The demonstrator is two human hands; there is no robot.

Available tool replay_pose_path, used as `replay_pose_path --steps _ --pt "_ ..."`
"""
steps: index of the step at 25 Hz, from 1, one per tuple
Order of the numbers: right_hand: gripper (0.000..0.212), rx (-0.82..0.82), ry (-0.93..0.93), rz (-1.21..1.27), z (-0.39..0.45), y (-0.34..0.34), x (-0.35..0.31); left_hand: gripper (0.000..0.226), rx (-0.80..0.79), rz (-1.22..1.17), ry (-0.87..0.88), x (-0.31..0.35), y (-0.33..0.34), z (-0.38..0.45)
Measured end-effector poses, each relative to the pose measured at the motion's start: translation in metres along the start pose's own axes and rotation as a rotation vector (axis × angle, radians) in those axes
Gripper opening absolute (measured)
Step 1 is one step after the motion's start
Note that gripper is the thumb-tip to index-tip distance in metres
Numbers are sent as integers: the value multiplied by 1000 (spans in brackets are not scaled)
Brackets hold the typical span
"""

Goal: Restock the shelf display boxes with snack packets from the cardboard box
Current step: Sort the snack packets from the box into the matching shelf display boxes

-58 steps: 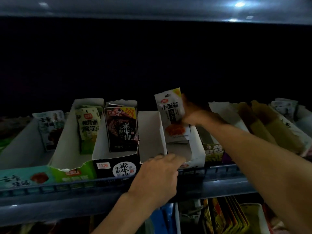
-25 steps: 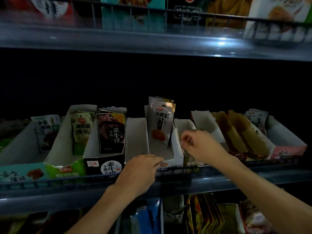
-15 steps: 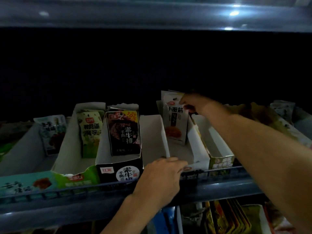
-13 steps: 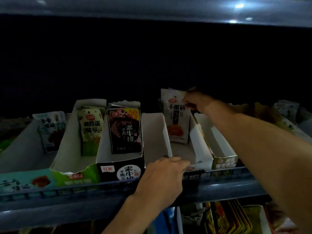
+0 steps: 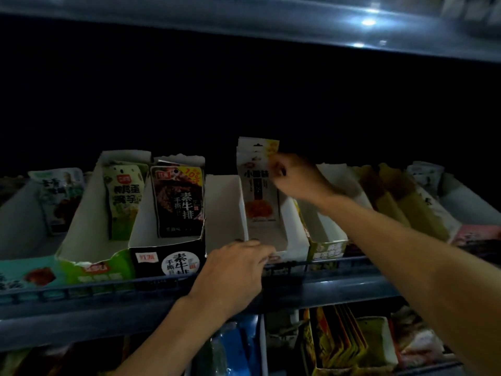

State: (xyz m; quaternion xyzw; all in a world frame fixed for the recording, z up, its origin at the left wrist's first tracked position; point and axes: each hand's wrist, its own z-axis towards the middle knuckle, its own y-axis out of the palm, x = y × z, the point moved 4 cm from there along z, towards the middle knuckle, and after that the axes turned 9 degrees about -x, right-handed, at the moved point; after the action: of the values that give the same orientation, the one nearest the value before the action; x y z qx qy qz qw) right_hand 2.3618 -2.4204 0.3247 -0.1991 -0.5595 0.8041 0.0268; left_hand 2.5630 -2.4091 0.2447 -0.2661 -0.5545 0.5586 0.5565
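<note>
Right hand (image 5: 295,180), blurred, pinches the white snack packets (image 5: 259,185) upright in the white display box (image 5: 225,213); left hand (image 5: 233,270) grips its front edge, fingertips hidden.

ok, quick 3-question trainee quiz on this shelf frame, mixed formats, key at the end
1. True or false: the left hand grips the front edge of the white cardboard display box.
2. Multiple choice: the white snack packets with orange print stand at the box's A) front, B) back, C) outside it.
3. Fill in: the right hand touches the packets near their ____ corner.

Key: 1 true; 2 B; 3 top right. The neighbouring black snack packet in the black-fronted display box is untouched.
</note>
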Motion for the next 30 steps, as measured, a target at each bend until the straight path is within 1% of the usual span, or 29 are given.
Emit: replay_pose_path --steps 1,2,3,5,6,7,8,9,10,11,12,14,15,16,17,19,20,21,22,23,24,25,26,28,29,30 --pt "9 -110 -66 -109 -13 4 -12 28 -4 -3 -6 1 1 0" --pt "17 -221 -125 -183 -24 10 -26 26 -7 -6 -12 2 0 -1" --pt "21 -358 -128 -236 -31 21 -36 23 -10 -5 -16 3 1 -2" --pt "16 -607 -23 -338 -40 43 -44 18 -17 -3 -23 3 1 -1" --pt "13 -667 43 -383 -40 53 -43 18 -15 -10 -21 3 1 -1" --pt "9 -690 105 -404 -41 58 -41 17 -7 -18 -14 3 2 -2" --pt "10 -692 153 -390 -42 59 -41 18 2 -20 -6 3 1 -3" --pt "19 -678 183 -367 -44 59 -42 19 14 -21 4 3 2 -3" --pt "27 -649 191 -342 -45 57 -43 20 20 -18 13 2 3 -3" --pt "30 -606 165 -315 -45 56 -45 22 31 -17 19 2 4 -2" --pt "27 -565 102 -310 -43 54 -48 23 37 -15 20 1 3 -1" --pt "14 -508 -21 -331 -46 44 -54 24 26 -26 -6 1 2 1" --pt "16 -443 -81 -321 -51 36 -54 24 17 -27 -24 3 0 0" --pt "23 -346 -112 -296 -58 25 -51 24 14 33 -48 4 -3 0" --pt "28 -215 -118 -270 -69 8 -43 24 33 151 -70 8 -6 -1" --pt "26 108 -55 -219 -104 -25 -12 21 101 366 -93 24 -13 -1" --pt "23 216 11 -208 -124 -37 10 14 140 417 -72 33 -14 0" --pt "25 224 107 -207 -141 -42 33 12 177 421 -22 44 -12 2" --pt "30 113 209 -204 -155 -42 53 21 202 422 41 58 -10 7" --pt "35 -66 272 -195 -163 -35 67 31 163 415 85 70 -4 13" --pt "37 -233 281 -166 -168 -26 75 40 116 416 108 81 1 20" --pt "37 -333 258 -137 -173 -19 79 45 89 409 121 92 6 27" --pt "36 -372 232 -118 -177 -17 79 48 75 398 96 98 10 34" --pt "41 -343 172 -93 -180 -23 84 47 47 423 52 104 16 45" --pt "43 -276 168 -82 -182 -31 90 45 33 447 39 105 17 48" --pt "45 -172 199 -72 -184 -42 98 41 21 459 25 104 17 51"
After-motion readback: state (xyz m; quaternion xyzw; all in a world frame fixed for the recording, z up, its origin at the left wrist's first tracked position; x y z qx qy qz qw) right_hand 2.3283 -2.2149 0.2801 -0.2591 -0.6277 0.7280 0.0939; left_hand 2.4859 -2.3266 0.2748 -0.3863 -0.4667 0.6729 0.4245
